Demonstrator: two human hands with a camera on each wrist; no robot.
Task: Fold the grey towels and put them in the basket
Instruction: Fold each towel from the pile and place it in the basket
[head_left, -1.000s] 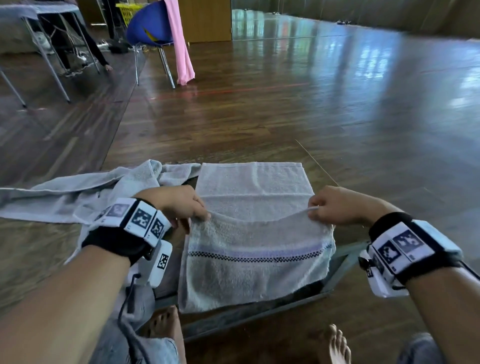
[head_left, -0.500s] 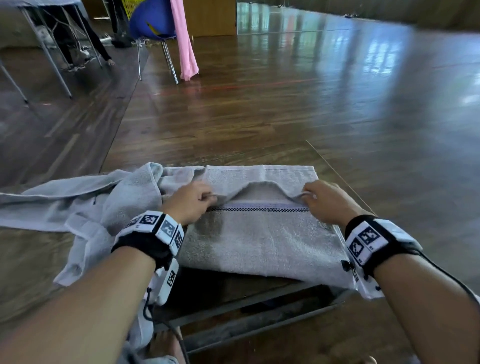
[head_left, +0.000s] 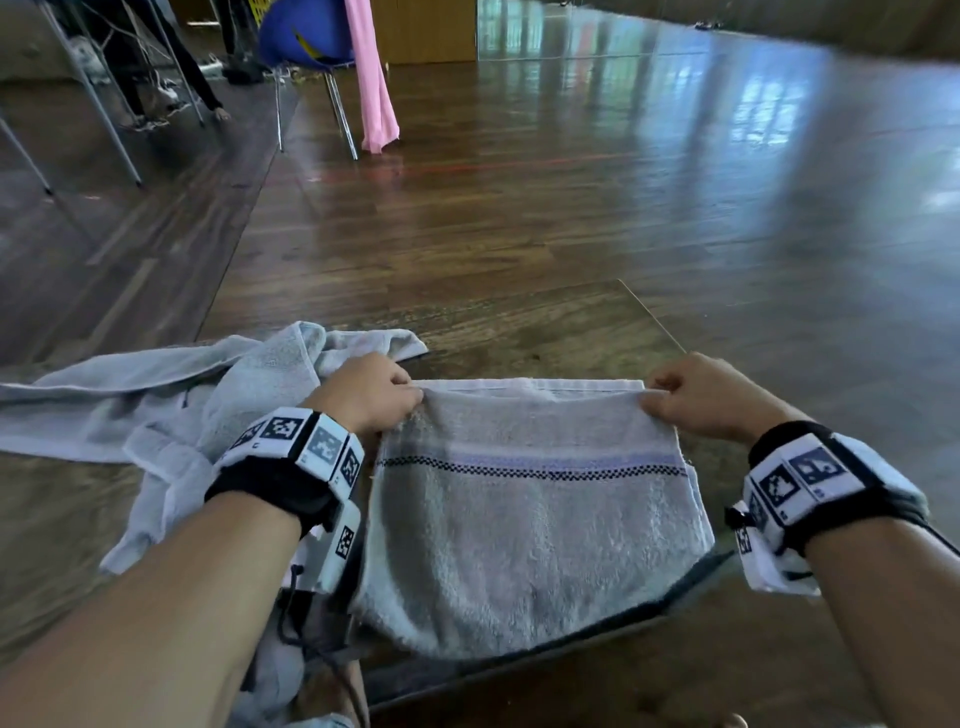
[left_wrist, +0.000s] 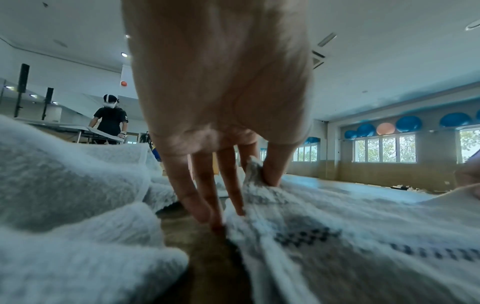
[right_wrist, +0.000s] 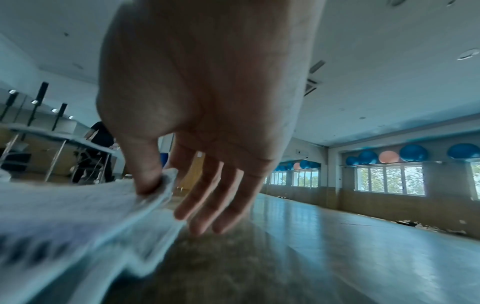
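**Pinching the far corners of a folded grey towel**

Gripping the folded grey terry towel with a dark checked stripe (head_left: 530, 509) at its two far corners, the person holds it spread flat over the low glass-topped table with a dark metal frame (head_left: 519, 332). The left hand (head_left: 371, 395) pinches the far left corner between thumb and forefinger; in the left wrist view the thumb (left_wrist: 275, 166) presses a bunched bit of cloth while the other fingers (left_wrist: 187, 185) reach down straight to the tabletop beside the towel's edge. The right hand (head_left: 696, 397) pinches the far right corner the same way: the right wrist view shows the thumb (right_wrist: 145, 170) clamped on the hem and the remaining fingers (right_wrist: 207, 197) loosely extended, tips near the glass. The towel's near edge hangs a little over the table's near edge.

A heap of crumpled light grey towels (head_left: 156, 410) lies at the table's left side, just beside the left wrist. On the shiny wooden floor (head_left: 675, 182) beyond stand a blue chair (head_left: 306, 36) with a pink cloth (head_left: 371, 78) draped over it. No basket can be made out in any view.
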